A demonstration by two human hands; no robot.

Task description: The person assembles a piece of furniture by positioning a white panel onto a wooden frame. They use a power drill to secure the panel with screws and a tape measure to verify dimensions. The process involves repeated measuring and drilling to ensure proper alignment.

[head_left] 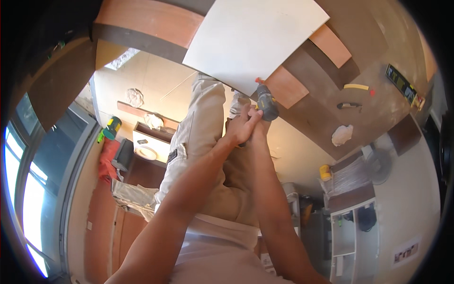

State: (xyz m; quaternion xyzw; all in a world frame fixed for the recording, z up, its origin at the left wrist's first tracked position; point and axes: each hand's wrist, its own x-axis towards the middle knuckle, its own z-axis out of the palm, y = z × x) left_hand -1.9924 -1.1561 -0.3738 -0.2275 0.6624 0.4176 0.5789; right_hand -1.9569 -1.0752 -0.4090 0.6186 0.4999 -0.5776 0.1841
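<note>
A grey and yellow cordless drill points away from me, its red-tipped nose at the near corner of a large white panel. My right hand grips the drill, whose handle is mostly hidden by my hands. Overlapping it from the left, my left hand is closed against the drill's back end. Whether the tip touches the panel, I cannot tell. Brown and orange-brown boards lie under and around the panel, including one orange-brown piece right beside the drill. My legs in beige trousers extend below the panel.
To the right lie a dark utility knife, a yellow strip, a crumpled white wad and a long dark tool or case. A yellow container stands lower right. An open drawer-like box and a green canister are at left.
</note>
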